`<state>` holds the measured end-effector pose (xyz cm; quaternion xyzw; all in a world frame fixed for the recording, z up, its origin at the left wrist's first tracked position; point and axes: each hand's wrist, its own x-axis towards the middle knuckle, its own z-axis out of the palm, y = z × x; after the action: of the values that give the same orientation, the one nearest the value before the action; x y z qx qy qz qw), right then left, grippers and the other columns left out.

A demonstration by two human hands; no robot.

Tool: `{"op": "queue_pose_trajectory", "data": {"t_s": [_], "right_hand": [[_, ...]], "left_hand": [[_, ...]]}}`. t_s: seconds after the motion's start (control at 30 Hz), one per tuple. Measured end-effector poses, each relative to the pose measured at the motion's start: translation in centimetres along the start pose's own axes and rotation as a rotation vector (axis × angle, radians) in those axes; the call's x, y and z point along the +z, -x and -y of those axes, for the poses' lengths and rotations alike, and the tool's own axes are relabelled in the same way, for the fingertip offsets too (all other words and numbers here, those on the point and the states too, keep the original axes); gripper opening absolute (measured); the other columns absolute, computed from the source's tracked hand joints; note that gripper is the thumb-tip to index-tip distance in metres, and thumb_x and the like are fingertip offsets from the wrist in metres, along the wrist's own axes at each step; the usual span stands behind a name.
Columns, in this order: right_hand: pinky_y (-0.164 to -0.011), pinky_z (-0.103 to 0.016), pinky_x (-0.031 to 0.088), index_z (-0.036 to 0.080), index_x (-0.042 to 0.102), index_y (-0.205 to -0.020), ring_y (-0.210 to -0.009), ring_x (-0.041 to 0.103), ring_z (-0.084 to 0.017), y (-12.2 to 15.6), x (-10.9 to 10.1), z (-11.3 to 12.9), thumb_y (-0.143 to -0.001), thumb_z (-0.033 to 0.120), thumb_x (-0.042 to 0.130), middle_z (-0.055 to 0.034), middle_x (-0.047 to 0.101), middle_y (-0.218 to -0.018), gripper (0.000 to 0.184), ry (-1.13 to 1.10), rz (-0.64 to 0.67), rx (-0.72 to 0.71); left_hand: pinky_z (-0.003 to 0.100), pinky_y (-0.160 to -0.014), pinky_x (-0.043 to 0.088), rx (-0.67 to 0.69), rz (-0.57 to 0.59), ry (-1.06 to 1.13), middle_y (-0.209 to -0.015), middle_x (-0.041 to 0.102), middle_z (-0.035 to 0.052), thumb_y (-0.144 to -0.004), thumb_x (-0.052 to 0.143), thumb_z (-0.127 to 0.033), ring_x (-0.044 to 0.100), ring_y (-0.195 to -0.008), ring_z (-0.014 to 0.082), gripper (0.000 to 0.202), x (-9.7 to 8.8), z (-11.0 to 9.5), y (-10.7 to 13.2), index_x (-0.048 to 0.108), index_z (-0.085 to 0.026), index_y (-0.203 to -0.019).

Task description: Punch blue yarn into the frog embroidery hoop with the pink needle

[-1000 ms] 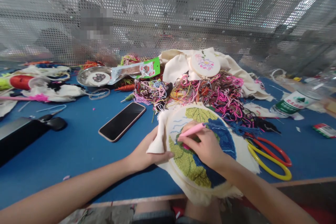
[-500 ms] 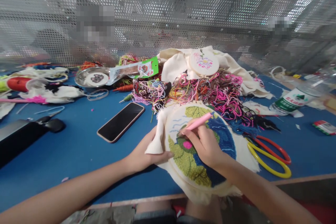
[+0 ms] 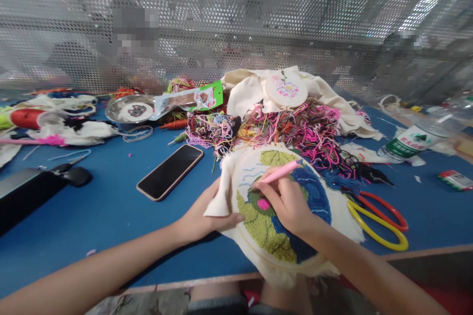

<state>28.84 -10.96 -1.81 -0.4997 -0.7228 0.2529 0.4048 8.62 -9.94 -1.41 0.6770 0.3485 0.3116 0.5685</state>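
Note:
A round embroidery hoop (image 3: pixel 271 248) with cream cloth rests at the table's front edge, worked in green leaves, blue water and a pink spot. My left hand (image 3: pixel 207 211) grips its left side, thumb on top and fingers hidden beneath the cloth. In my right hand (image 3: pixel 290 204) is a pink punch needle (image 3: pixel 283 171), held like a pen and slanted up to the right. Its tip, hidden by my fingers, is over the upper left of the design, near the green patch. My right wrist lies over the blue stitching.
A phone (image 3: pixel 170 172) lies left of the hoop. Tangled yarn (image 3: pixel 288 128) and a smaller hoop (image 3: pixel 286 89) are behind it. Scissors with red and yellow handles (image 3: pixel 393 245) and a bottle (image 3: pixel 414 142) are at right. A metal dish (image 3: pixel 114 112) and a snack packet (image 3: pixel 188 99) stand back left.
The pink punch needle and my right hand have shifted very slightly. My left hand keeps its hold on the hoop; little else differs.

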Motion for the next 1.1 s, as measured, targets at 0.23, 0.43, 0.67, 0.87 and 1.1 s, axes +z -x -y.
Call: {"op": "queue_pose_trajectory", "data": {"t_s": [0.23,0.43,0.67,0.87,1.1], "right_hand": [[-0.074,-0.032,0.047,0.02,0.059,-0.074,-0.082,0.063,-0.02,-0.68,0.8,0.48,-0.085,0.03,0.055,-0.0039,0.068,-0.082,0.015,0.261,0.104,-0.197],[-0.062,-0.028,0.048,0.019,0.056,-0.085,-0.065,0.064,-0.017,-0.31,0.31,0.22,-0.089,0.033,0.05,-0.0037,0.067,-0.07,0.016,0.049,0.013,-0.034],[-0.067,-0.027,0.051,0.019,0.055,-0.09,-0.077,0.065,-0.016,-0.11,0.24,-0.13,-0.089,0.03,0.048,-0.0071,0.067,-0.089,0.014,-0.093,-0.06,-0.018],[-0.065,-0.027,0.05,0.019,0.057,-0.087,-0.072,0.065,-0.016,-0.26,0.26,0.1,-0.089,0.033,0.048,-0.0059,0.068,-0.084,0.017,0.001,-0.037,-0.02],[-0.075,-0.032,0.047,0.02,0.06,-0.077,-0.083,0.063,-0.02,-0.85,0.8,0.58,-0.085,0.032,0.057,-0.0037,0.068,-0.082,0.015,0.237,0.059,-0.161]], "left_hand": [[0.044,-0.105,0.034,0.025,-0.017,0.011,-0.133,0.05,0.0067,-0.071,0.069,-0.028,0.045,-0.122,0.0284,0.069,0.1,0.25,0.12,0.038,-0.02,-0.132],[0.043,-0.105,0.034,0.013,0.016,0.074,-0.137,0.047,0.0073,-0.073,0.068,-0.024,0.046,-0.122,0.0265,0.072,0.1,-0.06,0.04,0.033,-0.021,-0.136],[0.043,-0.106,0.032,0.015,0.009,0.056,-0.138,0.044,0.0085,-0.073,0.068,-0.023,0.043,-0.123,0.0266,0.074,0.07,-0.19,0.08,0.032,-0.019,-0.137],[0.043,-0.102,0.037,0.001,0.003,0.037,-0.137,0.046,0.009,-0.073,0.068,-0.026,0.047,-0.12,0.0271,0.072,0.05,0.44,0.12,0.033,-0.019,-0.135],[0.042,-0.106,0.031,0.041,-0.021,-0.031,-0.137,0.046,0.007,-0.072,0.069,-0.026,0.043,-0.123,0.0274,0.071,0.03,0.44,0.18,0.034,-0.02,-0.134]]}}
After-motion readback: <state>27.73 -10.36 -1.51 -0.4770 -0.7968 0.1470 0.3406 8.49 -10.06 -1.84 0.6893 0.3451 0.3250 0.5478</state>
